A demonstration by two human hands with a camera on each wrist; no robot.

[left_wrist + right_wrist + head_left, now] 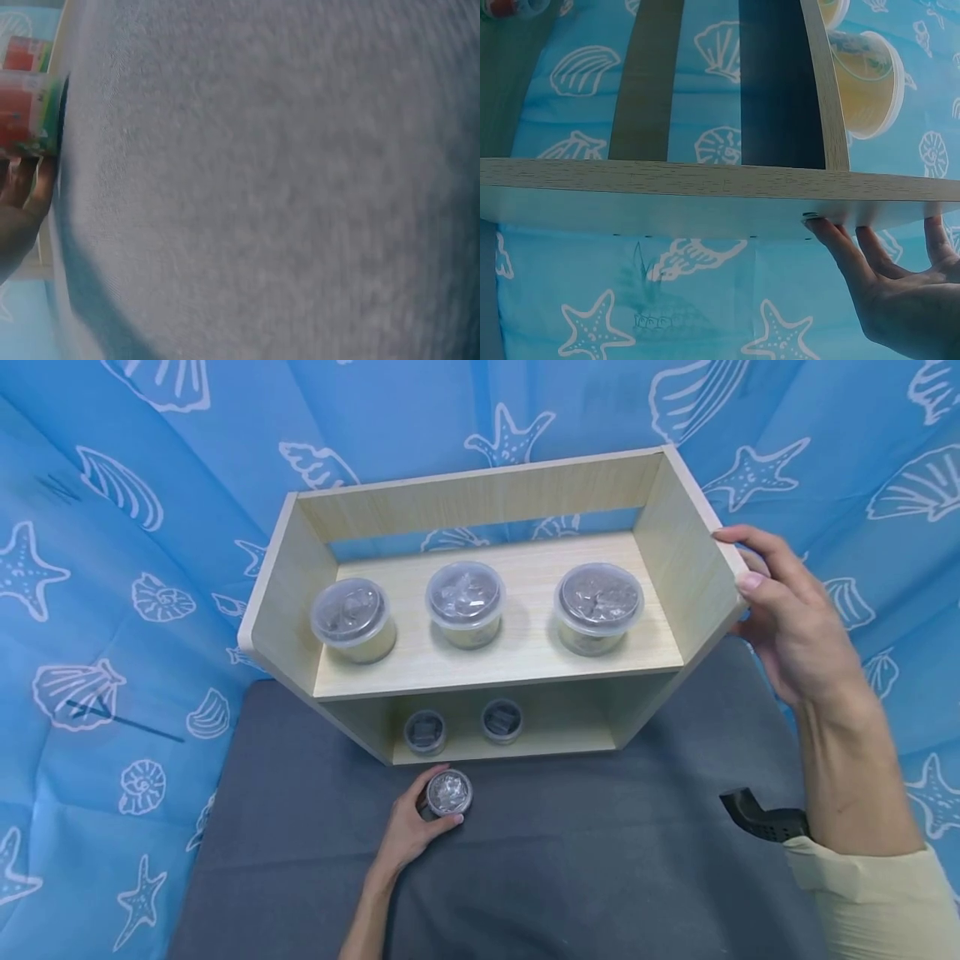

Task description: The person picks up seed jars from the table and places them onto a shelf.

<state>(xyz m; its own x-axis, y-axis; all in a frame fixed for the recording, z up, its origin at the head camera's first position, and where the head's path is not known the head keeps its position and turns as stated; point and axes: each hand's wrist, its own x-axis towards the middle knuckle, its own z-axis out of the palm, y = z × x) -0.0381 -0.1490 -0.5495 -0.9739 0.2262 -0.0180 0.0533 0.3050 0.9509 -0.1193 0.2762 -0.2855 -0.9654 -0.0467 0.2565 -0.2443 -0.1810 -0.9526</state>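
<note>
On the dark cloth, my left hand [411, 828] holds a small round lidded cup [450, 793] between thumb and fingers, just in front of the shelf unit. In the left wrist view that cup [28, 114] has a red and green label, with the fingers of the left hand [22, 206] against its side. My right hand [798, 610] touches the right side panel [686, 547] of the light wooden shelf unit. Seen from the right wrist, fingertips of the right hand [900, 285] rest spread against the panel's outer face.
Three larger lidded tubs with yellowish contents, left [354, 620], middle [466, 603] and right [597, 608], stand on the upper shelf. Two small cups, left [425, 732] and right [502, 722], stand on the lower level. A blue shell-patterned curtain [187, 635] hangs behind and beside.
</note>
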